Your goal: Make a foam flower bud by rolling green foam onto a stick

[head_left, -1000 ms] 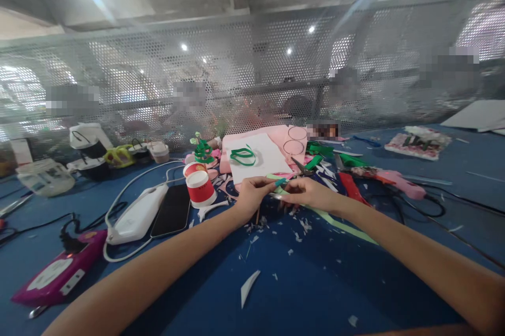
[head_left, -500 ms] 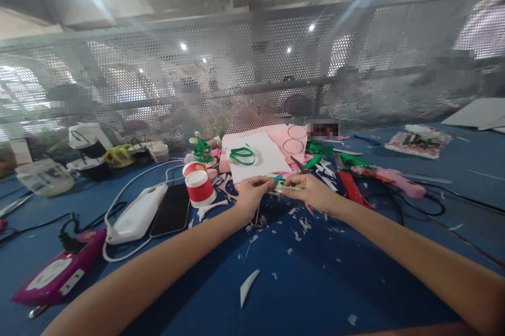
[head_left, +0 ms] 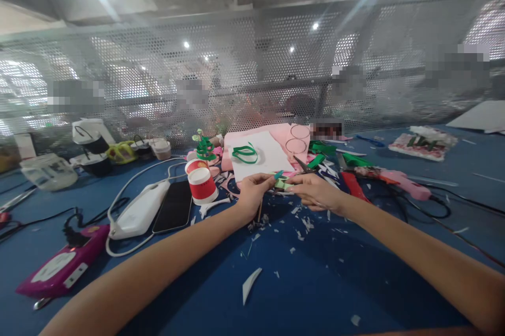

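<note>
Both my hands meet over the middle of the table, closed around a small light green strip (head_left: 282,184) that looks like paper. My left hand (head_left: 252,196) pinches its left end; a small teal piece (head_left: 278,174) shows at those fingertips, and a thin brown stick (head_left: 260,211) points down below them. On the right side, my right hand (head_left: 317,191) has thumb and forefinger at the strip's other end. Dark scissor-like blades (head_left: 302,163) lie just behind that hand. A white sheet (head_left: 262,154) with a green ribbon loop (head_left: 245,153) lies beyond my hands.
Red-and-white paper cups (head_left: 202,186), a black phone (head_left: 172,207), a white power bank (head_left: 141,211) and a purple power strip (head_left: 63,265) stand left. A pink glue gun (head_left: 404,182) and red piece (head_left: 355,186) lie right. Paper scraps (head_left: 251,285) litter the blue table; a perforated screen (head_left: 244,73) rises behind.
My right hand has shifted slightly to the right, and its fingers have straightened along the light green strip. More of the strip shows between my hands. The left hand keeps its pinch.
</note>
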Demonstrator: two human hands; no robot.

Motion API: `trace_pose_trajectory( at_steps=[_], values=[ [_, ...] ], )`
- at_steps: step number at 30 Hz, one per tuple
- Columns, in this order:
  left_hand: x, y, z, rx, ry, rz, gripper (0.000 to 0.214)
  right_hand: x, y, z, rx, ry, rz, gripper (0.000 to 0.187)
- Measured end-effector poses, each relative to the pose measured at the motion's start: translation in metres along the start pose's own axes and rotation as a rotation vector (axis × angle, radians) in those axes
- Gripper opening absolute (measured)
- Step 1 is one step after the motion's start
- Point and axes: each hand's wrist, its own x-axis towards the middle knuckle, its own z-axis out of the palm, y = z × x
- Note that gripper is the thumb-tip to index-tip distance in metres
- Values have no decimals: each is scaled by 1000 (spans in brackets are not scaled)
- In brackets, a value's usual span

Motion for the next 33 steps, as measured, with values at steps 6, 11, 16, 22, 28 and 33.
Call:
trace_pose_trajectory(
  at_steps=[6, 11, 16, 22, 28, 33],
  values=[
    [0, 0, 0, 16, -17, 37, 21, 1, 1, -2, 45, -15, -7, 19],
    [-4, 3, 3, 11, -51, 29, 19, 1, 1, -2, -30, 4, -13, 21],
    [-4, 4, 4, 19, -69, 53, 20, 2, 3, -2, -40, 28, -11, 24],
    [0, 1, 1, 37, -55, 65, 24, -1, 1, -2, 36, -3, 17, 24],
    [-2, 2, 2, 42, -13, 39, 24, -2, 0, 1, -127, 1, -78, 42],
    [-4, 4, 3, 50, -47, 41, 21, 2, 2, -1, -319, 115, -161, 40]
  ],
)
